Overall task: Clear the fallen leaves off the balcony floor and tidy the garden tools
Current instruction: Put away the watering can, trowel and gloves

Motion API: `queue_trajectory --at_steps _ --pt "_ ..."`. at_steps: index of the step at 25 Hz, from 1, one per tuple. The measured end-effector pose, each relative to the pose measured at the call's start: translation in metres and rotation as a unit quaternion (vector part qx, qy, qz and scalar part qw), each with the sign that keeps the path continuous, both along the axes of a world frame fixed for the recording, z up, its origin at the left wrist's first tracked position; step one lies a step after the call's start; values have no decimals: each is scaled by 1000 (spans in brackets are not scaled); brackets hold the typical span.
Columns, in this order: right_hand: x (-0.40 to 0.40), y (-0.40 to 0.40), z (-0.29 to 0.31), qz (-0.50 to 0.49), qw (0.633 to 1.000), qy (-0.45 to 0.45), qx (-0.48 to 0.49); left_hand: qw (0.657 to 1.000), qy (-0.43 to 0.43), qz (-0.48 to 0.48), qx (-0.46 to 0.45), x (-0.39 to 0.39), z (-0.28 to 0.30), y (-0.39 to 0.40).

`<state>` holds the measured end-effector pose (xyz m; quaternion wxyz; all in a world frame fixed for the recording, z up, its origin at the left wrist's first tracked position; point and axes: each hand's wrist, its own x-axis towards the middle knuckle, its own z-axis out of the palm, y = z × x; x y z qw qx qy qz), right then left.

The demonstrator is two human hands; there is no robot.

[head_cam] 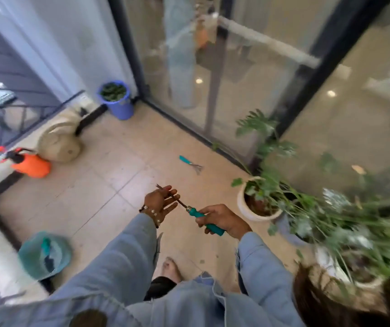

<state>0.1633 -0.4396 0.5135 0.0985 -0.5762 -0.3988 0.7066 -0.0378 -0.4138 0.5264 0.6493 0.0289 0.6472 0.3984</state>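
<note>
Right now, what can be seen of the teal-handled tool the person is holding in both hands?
The hand tool has a teal handle that looks like plastic, a small metal collar and a thin dark shaft ending in prongs. It is held roughly level above the tiled floor, handle toward the person's right. The right hand grips the handle; the left hand, fingers mostly straight, touches the pronged end. Motion blur hides the exact shape of the prongs.

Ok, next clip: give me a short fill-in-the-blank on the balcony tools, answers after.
1. The right hand grips a garden tool by its ____ handle.
2. The small rake lies on the ____.
3. The blue bucket in the corner holds green ____.
4. The sprayer by the railing is ____.

Answers: teal; floor; leaves; orange
</note>
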Motion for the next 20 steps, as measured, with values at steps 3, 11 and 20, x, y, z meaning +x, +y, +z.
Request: queue_trajectory --at_steps 3,11,20 --pt "-74 27 -6 34 999 -30 28 991 11 133 -7 -102 -6 -16" --pt "-271 83 -11 37 998 51 30 916 5 401 -4 -263 -17 -84" --pt "-488 142 -13 162 986 24 -34 913 132 365 -125 -377 -25 -113"
